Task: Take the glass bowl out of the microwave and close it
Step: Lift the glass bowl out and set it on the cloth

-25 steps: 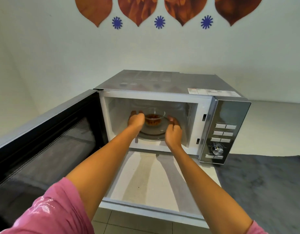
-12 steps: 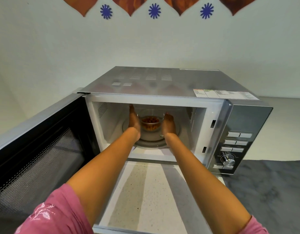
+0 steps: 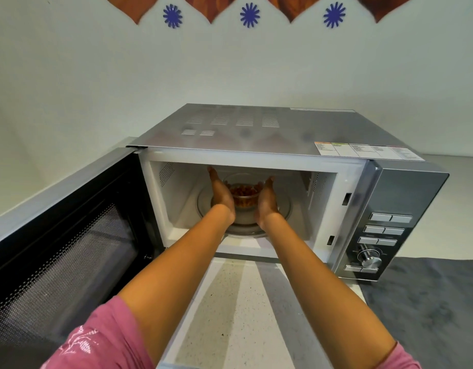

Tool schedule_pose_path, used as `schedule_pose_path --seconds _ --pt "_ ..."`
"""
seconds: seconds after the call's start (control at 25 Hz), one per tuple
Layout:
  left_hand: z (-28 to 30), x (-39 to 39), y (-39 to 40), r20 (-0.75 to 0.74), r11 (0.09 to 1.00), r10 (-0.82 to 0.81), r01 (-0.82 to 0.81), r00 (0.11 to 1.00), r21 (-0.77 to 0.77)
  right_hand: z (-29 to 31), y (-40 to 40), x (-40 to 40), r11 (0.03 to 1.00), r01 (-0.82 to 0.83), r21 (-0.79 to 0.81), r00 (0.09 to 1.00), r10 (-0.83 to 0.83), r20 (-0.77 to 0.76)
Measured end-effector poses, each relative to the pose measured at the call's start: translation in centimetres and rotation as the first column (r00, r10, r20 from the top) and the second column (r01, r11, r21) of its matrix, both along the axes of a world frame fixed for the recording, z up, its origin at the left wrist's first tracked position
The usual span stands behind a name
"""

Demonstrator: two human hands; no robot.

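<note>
The counter (image 3: 238, 310) carries a silver microwave (image 3: 270, 134) with its door (image 3: 62, 243) swung wide open to the left and a dark grey mat (image 3: 430, 310) at the right. Inside, on the round turntable (image 3: 284, 209), stands the glass bowl (image 3: 243, 195) with reddish-brown food. The left hand (image 3: 221, 194) and right hand (image 3: 267, 201) press its two sides, each grip curved around the glass; the sticker (image 3: 363, 150) on top is too small to read.

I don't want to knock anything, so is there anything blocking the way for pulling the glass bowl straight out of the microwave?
Nothing visible does. The glass bowl sits between the left hand and right hand, the door is swung wide to the left, and the counter in front is bare.
</note>
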State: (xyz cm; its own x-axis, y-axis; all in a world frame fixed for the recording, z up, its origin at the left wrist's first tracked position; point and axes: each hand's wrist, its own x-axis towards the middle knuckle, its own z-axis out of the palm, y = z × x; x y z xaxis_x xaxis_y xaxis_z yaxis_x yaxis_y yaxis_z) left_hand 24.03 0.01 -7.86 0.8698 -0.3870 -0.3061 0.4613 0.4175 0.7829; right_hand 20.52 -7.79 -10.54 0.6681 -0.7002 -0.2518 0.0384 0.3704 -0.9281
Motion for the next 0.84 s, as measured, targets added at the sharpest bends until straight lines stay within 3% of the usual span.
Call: schedule_pose_path --seconds 0.52,0.84 --pt "1.1 -4.7 0.0 -0.021 0.977 0.156 -0.158 0.987 -0.141 1.0 1.6 -2.6 0.996 -0.009 0.093 1.0 0.008 0.009" --pt "2.0 -10.0 1.1 0.004 0.97 0.24 -0.24 0.971 -0.038 1.6 3.3 -7.6 0.994 -0.038 0.105 0.998 0.032 0.061"
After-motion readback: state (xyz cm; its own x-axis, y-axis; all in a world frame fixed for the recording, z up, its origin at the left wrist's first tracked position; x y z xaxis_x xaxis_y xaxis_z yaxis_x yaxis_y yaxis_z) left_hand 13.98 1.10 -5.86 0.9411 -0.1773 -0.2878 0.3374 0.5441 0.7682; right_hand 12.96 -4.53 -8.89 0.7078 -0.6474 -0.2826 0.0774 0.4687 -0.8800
